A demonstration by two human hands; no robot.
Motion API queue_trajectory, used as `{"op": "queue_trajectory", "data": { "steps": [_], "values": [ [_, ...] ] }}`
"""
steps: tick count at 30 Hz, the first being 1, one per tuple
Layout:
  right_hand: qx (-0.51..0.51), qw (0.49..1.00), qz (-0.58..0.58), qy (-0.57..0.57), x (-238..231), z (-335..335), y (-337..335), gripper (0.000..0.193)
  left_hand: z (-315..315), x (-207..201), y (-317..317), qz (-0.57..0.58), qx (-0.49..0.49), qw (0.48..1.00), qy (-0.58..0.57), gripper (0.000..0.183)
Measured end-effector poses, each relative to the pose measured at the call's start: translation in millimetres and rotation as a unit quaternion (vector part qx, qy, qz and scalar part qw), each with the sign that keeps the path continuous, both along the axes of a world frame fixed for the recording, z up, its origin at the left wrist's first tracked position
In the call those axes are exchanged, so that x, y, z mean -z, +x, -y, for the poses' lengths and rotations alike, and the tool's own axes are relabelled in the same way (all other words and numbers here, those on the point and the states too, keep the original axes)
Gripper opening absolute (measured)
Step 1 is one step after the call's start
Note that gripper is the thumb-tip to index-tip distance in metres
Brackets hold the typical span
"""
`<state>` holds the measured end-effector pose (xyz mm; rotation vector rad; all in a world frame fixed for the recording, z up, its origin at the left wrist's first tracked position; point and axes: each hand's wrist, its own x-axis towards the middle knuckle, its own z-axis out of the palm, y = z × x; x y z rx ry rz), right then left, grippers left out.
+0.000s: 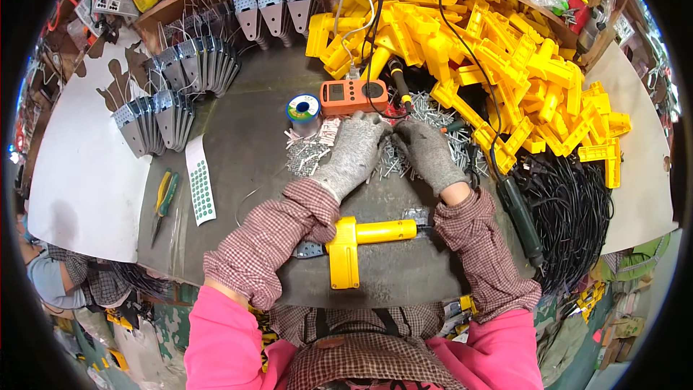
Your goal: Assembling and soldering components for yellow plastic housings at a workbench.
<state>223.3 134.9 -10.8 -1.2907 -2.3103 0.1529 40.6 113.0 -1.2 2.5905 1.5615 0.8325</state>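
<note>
My left hand [355, 150], in a grey knitted glove, is closed with bent fingers just below an orange box-shaped device [352, 95] with a small display and a round dial. Beside it my right hand [429, 155], gloved alike, is closed too, its fingertips close to the left ones. Anything between the fingertips is hidden or too small to name. Both hands are over a heap of small screws [393, 162]. Nearer me lies a yellow T-shaped plastic housing [346, 253], with a grey metal plate [310, 250] at its left and a dark wire end at its right.
A solder reel [303, 110] stands left of the device. Yellow plastic shells [505, 65] heap at the back right, above bundled black cables [567, 217] and a corded, dark green cylindrical tool [521, 222]. Grey metal plates [148, 123], pliers [165, 195] and a dotted sticker sheet [200, 180] lie left.
</note>
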Motion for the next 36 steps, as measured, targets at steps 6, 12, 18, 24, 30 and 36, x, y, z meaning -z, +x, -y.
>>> {"op": "queue_trajectory", "data": {
  "steps": [6,12,18,24,30,36],
  "values": [
    [0.025,0.995,-0.092,-0.018,-5.7,7.4,-2.4,0.019,6.4,-15.6,-7.4,0.055,0.006,0.996,-0.077,0.022],
    [0.021,0.992,-0.112,-0.056,-11.1,5.5,-1.9,0.020,10.3,-27.9,-15.9,0.030,0.016,0.995,-0.094,0.020],
    [-0.009,0.970,-0.189,-0.154,-1.7,10.8,7.8,0.020,55.2,-26.0,-46.9,-0.090,0.102,0.979,-0.152,0.022],
    [-0.047,0.984,-0.156,-0.079,-14.8,25.5,-2.8,0.019,66.6,-17.6,-52.1,-0.207,0.191,0.944,-0.172,0.030],
    [0.029,0.958,-0.262,-0.114,-63.6,115.0,10.0,0.009,64.4,-5.6,-63.4,-0.155,0.152,0.956,-0.199,0.031],
    [-0.006,0.919,-0.359,-0.164,-10.5,190.5,15.5,0.017,58.7,1.5,-51.0,-0.113,0.138,0.968,-0.175,0.040]
  ]
}}
